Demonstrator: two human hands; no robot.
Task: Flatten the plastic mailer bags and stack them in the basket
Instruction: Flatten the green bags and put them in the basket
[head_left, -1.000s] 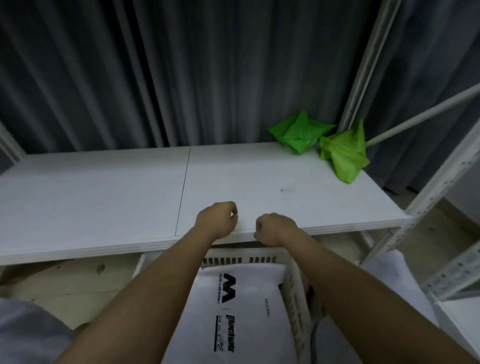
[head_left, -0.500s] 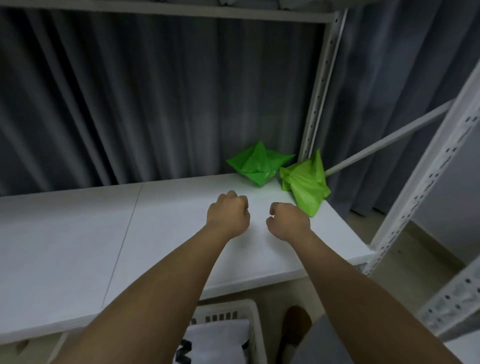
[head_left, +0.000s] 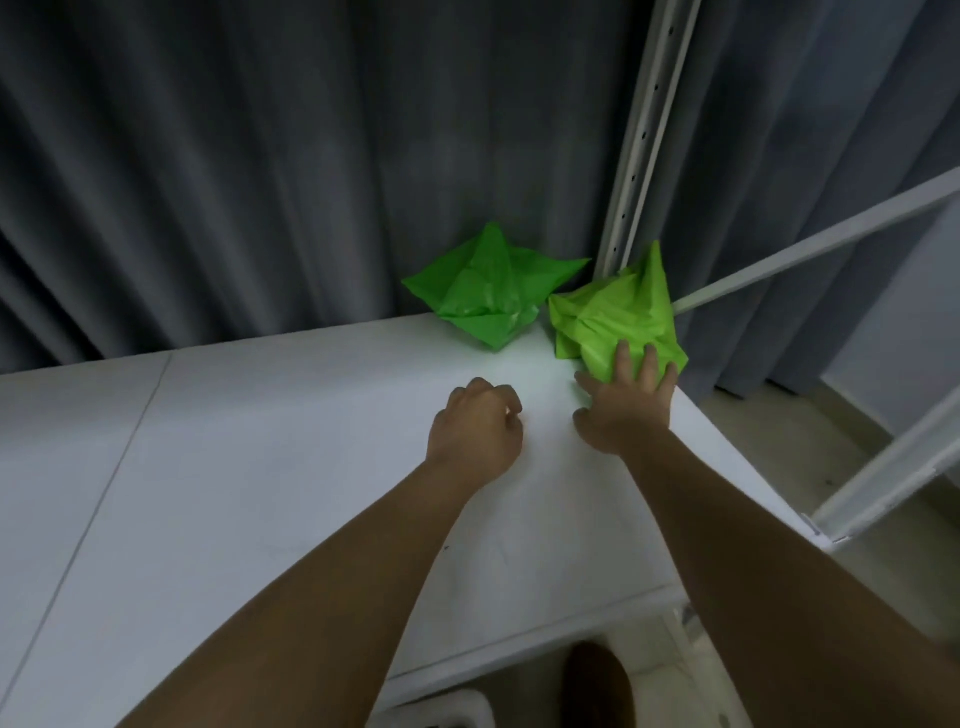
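Now, right hand (head_left: 621, 402): I see it spread, fingertips resting on the lighter green mailer bag (head_left: 615, 317) at the table's (head_left: 260, 467) far right corner.
Left hand (head_left: 475, 431): curled, holding nothing, above the table.
Darker green mailer bag (head_left: 488, 291): crumpled, far edge, just beside the lighter one.
Basket (head_left: 441, 714): only its rim shows beneath the near edge; contents hidden.

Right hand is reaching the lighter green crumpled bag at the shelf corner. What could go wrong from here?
The lighter green crumpled plastic bag sits by the white shelf board's right edge; the open right hand may nudge it off. The darker green crumpled bag lies close and could get dragged along. The fisted left hand isn't helping.
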